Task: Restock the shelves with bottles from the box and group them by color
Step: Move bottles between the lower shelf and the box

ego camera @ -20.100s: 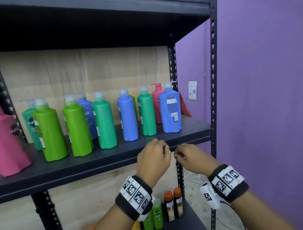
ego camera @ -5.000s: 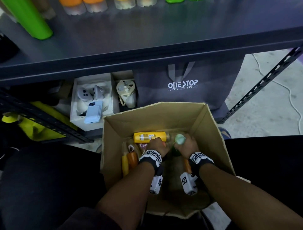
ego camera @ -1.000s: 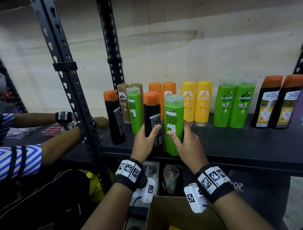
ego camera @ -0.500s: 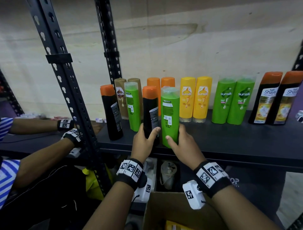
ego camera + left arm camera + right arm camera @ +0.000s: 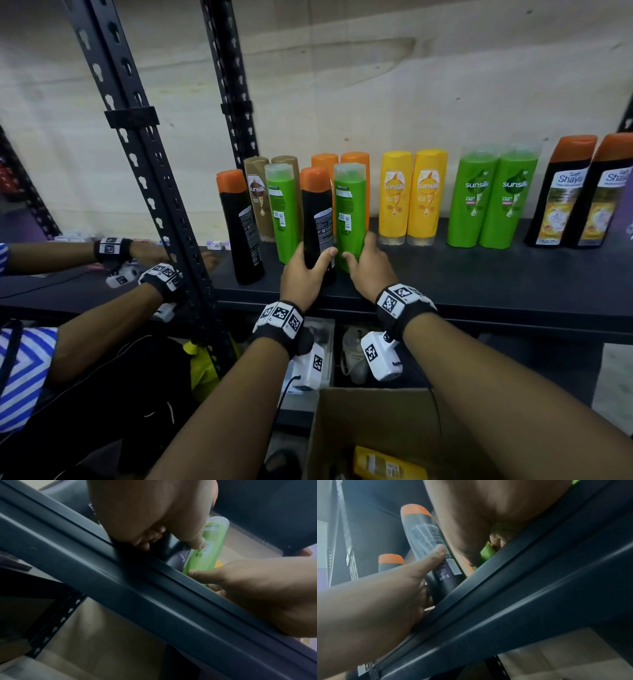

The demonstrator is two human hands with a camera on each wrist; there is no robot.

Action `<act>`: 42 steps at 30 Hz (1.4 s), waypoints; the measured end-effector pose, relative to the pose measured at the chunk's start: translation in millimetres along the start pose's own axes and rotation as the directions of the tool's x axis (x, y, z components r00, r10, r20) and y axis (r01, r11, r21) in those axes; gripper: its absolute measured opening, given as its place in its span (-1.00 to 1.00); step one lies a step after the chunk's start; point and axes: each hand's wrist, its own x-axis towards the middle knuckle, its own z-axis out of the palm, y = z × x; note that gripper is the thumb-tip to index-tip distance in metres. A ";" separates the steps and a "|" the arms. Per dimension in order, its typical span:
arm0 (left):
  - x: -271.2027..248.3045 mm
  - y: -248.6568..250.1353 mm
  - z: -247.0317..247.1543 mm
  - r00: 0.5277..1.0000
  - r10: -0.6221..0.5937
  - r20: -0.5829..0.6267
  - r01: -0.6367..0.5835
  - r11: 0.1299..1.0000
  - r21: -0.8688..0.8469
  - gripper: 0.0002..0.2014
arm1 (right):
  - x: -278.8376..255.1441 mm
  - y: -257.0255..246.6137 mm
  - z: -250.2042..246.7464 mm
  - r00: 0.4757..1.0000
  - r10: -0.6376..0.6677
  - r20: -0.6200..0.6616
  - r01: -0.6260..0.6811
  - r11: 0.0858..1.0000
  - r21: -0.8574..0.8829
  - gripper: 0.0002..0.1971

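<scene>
My left hand (image 5: 307,265) grips the lower part of a black bottle with an orange cap (image 5: 317,219), which stands upright on the dark shelf (image 5: 479,277). Right beside it my right hand (image 5: 360,251) grips the base of a green bottle (image 5: 349,209), also upright. The two bottles nearly touch. In the left wrist view the green bottle (image 5: 205,550) shows between my left thumb and my right hand (image 5: 257,592). The right wrist view shows the black bottle (image 5: 428,536) with my left hand (image 5: 385,595) around it.
On the shelf stand another black bottle (image 5: 239,226), brown (image 5: 257,198), green (image 5: 282,209) and orange bottles (image 5: 323,161), then yellow (image 5: 411,195), green (image 5: 491,198) and black pairs (image 5: 582,192). The cardboard box (image 5: 376,421) below holds a yellow bottle (image 5: 387,466). Another person's hands (image 5: 154,260) work at the left.
Both hands have moved the black and green bottles a little farther in from the shelf's front edge. Each hand keeps its grip.
</scene>
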 end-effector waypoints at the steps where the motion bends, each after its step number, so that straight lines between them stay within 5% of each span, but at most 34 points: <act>1: -0.6 0.5 1.0 1.000 -0.004 -0.010 0.004 1.000 0.002 -0.57 | 1.3 0.3 1.0 1.000 0.004 -0.005 -0.004 1.000 -0.003 -0.54; 11: 1.8 -3.6 3.0 0.999 -0.036 0.000 0.036 0.999 0.033 -0.80 | 11.8 1.0 8.4 0.994 0.095 -0.050 -0.100 0.990 -0.099 -0.54; 19: 1.5 2.9 4.7 0.998 -0.051 -0.032 0.052 0.998 0.035 -0.70 | 11.8 0.1 8.4 0.993 0.097 -0.060 -0.103 0.990 -0.099 -0.53; 29: -19.7 1.0 2.6 0.997 -0.024 -0.076 0.035 0.989 0.146 -0.41 | 0.9 1.7 1.0 0.997 0.058 -0.051 -0.061 0.997 -0.052 -0.50; 42: -55.2 10.9 -6.7 0.987 0.126 -0.104 -0.114 0.987 0.115 -0.48 | -41.4 11.6 -34.6 0.986 -0.157 0.060 0.155 0.987 0.028 -0.49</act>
